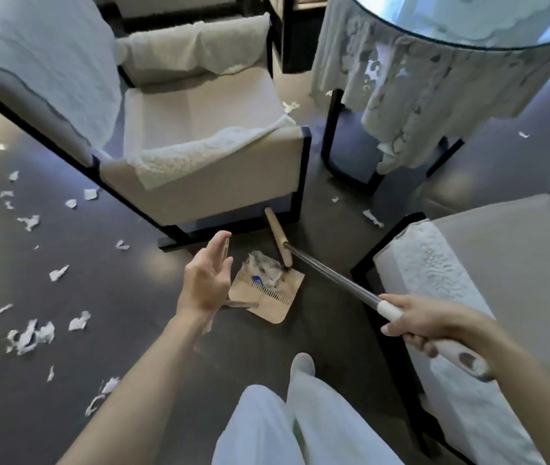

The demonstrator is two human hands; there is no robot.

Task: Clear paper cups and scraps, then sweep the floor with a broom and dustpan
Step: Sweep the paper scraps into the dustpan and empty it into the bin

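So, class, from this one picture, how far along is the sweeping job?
Done: a heap of scraps already lies in the dustpan. In hand: the right hand grips the broom handle, its head at the pan's far edge; the left hand is open above the pan. Left: many paper scraps litter the floor on the left, and stray bits lie near the table leg.

Dim bluish daylight, soft wide-angle blur

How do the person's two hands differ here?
The left hand is open with straight fingers; the right hand's fingers curl round the broom handle. The left hand holds nothing, beside the dustpan; the right hand holds the broom. Both are bare and stretched forward.
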